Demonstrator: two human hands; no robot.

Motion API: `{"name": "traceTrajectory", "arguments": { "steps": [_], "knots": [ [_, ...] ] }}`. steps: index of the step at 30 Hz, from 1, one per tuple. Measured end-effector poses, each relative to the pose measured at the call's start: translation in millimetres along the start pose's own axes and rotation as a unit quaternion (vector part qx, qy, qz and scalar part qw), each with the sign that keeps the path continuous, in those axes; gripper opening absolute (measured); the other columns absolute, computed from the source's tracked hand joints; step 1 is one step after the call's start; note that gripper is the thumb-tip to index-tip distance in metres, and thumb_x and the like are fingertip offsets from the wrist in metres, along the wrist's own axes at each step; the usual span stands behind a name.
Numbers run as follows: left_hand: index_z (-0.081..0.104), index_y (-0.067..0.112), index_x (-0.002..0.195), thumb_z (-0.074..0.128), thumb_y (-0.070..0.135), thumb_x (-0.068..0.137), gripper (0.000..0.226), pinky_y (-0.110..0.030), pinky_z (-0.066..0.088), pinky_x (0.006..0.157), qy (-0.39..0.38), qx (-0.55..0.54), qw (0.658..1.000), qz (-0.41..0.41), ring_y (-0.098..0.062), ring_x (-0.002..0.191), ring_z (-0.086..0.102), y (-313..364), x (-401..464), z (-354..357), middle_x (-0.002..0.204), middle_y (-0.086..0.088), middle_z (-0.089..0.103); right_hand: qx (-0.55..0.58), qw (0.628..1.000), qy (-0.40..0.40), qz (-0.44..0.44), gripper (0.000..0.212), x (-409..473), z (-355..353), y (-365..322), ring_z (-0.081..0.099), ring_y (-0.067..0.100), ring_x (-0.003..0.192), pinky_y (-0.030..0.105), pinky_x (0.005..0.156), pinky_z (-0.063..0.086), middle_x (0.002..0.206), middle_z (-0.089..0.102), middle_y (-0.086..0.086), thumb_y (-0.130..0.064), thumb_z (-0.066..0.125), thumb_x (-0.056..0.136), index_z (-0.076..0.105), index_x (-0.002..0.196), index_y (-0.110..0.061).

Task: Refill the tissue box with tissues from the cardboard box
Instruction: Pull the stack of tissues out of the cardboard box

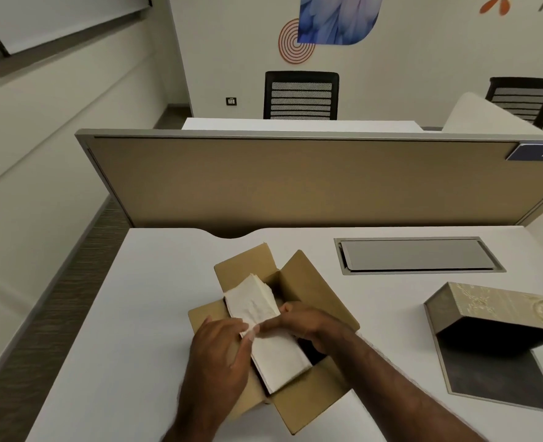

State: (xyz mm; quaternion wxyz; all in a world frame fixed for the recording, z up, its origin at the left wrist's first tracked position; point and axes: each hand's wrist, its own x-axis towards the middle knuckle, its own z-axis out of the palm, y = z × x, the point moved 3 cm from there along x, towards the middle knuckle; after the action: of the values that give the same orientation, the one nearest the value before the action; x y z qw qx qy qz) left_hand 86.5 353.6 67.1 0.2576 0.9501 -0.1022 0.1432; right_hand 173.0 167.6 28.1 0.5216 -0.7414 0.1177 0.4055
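1. My left hand (220, 349) is curled over the near-left side of the stack of tissues (264, 333); thumb and fingertips pinch its edge; it grips the stack.
2. My right hand (308, 327) comes in from the right; fingers closed on the same stack at its middle, touching my left thumb; it holds the tissues too.
3. The stack is white, folded, long; it lies tilted, far end raised above the cardboard box (276, 320), near end down inside the box under my hands.
4. The cardboard box sits open on the white bench (136, 314), directly beneath both hands; flaps splayed out beyond my fingers, to my right, and toward my wrists.
5. The tissue box (500, 314) is well apart to the right of my right hand; beige patterned shell tipped up at an angle, dark inside showing; its dark flat base panel (500, 381) lies on the bench just nearer to me than the shell.
6. A grey cable hatch (417, 255) is set in the bench beyond my right hand; a tan partition (295, 183) stands behind it; two black chairs (300, 95) further back.
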Motion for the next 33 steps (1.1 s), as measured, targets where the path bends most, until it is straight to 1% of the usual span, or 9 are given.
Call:
{"name": "traceTrajectory", "arguments": {
  "steps": [3, 6, 10, 14, 20, 22, 25, 30, 33],
  "knots": [
    [0.076, 0.020, 0.103, 0.070, 0.031, 0.091, 0.017, -0.031, 0.058, 0.083, 0.094, -0.138, 0.977, -0.132, -0.008, 0.102, 0.066, 9.7, 9.0, -25.7, 0.106, 0.009, 0.074, 0.006, 1.000, -0.011, -0.026, 0.069, -20.6, -7.7, -15.1, 0.076, 0.023, 0.106, 0.036, 0.090, 0.064, 0.114, 0.079, 0.002, -0.047, 0.099, 0.067, 0.063, 0.118, -0.021],
    [0.069, 0.040, 0.100, 0.064, 0.050, 0.089, 0.015, -0.028, 0.055, 0.084, 0.118, -0.249, 0.925, -0.263, -0.001, 0.101, 0.064, 22.9, 12.7, -38.6, 0.105, 0.022, 0.069, 0.008, 0.998, -0.047, -0.043, 0.073, -47.3, -19.2, -29.7, 0.074, 0.029, 0.116, 0.050, 0.108, 0.058, 0.119, 0.076, 0.006, -0.051, 0.093, 0.070, 0.061, 0.128, -0.020],
    [0.067, 0.042, 0.105, 0.051, 0.076, 0.079, 0.046, -0.033, 0.053, 0.089, 0.078, -0.360, 0.852, -0.372, -0.016, 0.110, 0.064, 41.9, 19.6, -38.6, 0.111, 0.020, 0.068, 0.019, 0.995, -0.089, -0.049, 0.071, -91.1, -47.3, -36.8, 0.074, 0.028, 0.116, 0.049, 0.108, 0.058, 0.113, 0.074, 0.006, -0.051, 0.087, 0.072, 0.060, 0.130, -0.021],
    [0.055, 0.036, 0.140, 0.051, 0.085, 0.074, 0.082, -0.051, 0.046, 0.113, -0.042, -0.483, 0.788, -0.379, -0.024, 0.126, 0.064, 76.4, 28.6, -17.8, 0.141, 0.002, 0.064, 0.033, 0.991, -0.112, -0.060, 0.064, -135.4, -81.7, -24.8, 0.072, 0.027, 0.114, 0.044, 0.104, 0.060, 0.114, 0.072, 0.007, -0.045, 0.083, 0.078, 0.060, 0.131, -0.020],
    [0.063, 0.031, 0.134, 0.068, 0.089, 0.059, 0.095, -0.053, 0.061, 0.092, -0.140, -0.606, 0.686, -0.377, -0.030, 0.109, 0.075, 151.8, 38.3, 21.5, 0.123, -0.006, 0.076, 0.046, 0.989, -0.132, -0.038, 0.052, -187.6, -141.3, 21.5, 0.078, 0.020, 0.102, 0.036, 0.091, 0.065, 0.106, 0.079, 0.002, -0.043, 0.083, 0.083, 0.066, 0.127, -0.020],
    [0.062, 0.029, 0.135, 0.072, 0.086, 0.060, 0.095, -0.057, 0.059, 0.095, -0.160, -0.626, 0.662, -0.379, -0.034, 0.112, 0.074, 174.6, 39.1, 39.1, 0.125, -0.009, 0.075, 0.047, 0.990, -0.127, -0.030, 0.050, -200.7, -161.0, 41.6, 0.079, 0.019, 0.100, 0.034, 0.090, 0.065, 0.105, 0.081, 0.001, -0.042, 0.084, 0.083, 0.068, 0.126, -0.020],
    [0.063, 0.028, 0.134, 0.072, 0.085, 0.063, 0.091, -0.056, 0.056, 0.101, -0.191, -0.625, 0.666, -0.361, -0.035, 0.115, 0.072, 206.5, 42.0, 62.2, 0.127, -0.011, 0.074, 0.047, 0.993, -0.112, -0.015, 0.045, -216.9, -191.3, 73.4, 0.079, 0.020, 0.101, 0.037, 0.097, 0.063, 0.107, 0.083, 0.002, -0.037, 0.086, 0.084, 0.072, 0.121, -0.018],
    [0.076, 0.029, 0.113, 0.088, 0.065, 0.064, 0.062, -0.051, 0.063, 0.088, -0.225, -0.580, 0.703, -0.345, -0.038, 0.106, 0.075, 257.0, 46.9, 97.6, 0.118, -0.011, 0.078, 0.056, 0.992, -0.114, 0.003, 0.042, -233.2, -236.9, 121.6, 0.080, 0.019, 0.099, 0.033, 0.090, 0.064, 0.108, 0.083, 0.003, -0.033, 0.087, 0.084, 0.074, 0.121, -0.015],
    [0.075, 0.024, 0.117, 0.089, 0.049, 0.070, 0.056, -0.049, 0.064, 0.086, -0.229, -0.558, 0.714, -0.355, -0.037, 0.109, 0.073, 281.0, 46.6, 120.0, 0.121, -0.013, 0.076, 0.071, 0.991, -0.112, 0.008, 0.042, -239.0, -263.6, 146.9, 0.079, 0.022, 0.103, 0.035, 0.091, 0.064, 0.115, 0.082, 0.007, -0.032, 0.085, 0.088, 0.074, 0.124, -0.012]
  ]
}}
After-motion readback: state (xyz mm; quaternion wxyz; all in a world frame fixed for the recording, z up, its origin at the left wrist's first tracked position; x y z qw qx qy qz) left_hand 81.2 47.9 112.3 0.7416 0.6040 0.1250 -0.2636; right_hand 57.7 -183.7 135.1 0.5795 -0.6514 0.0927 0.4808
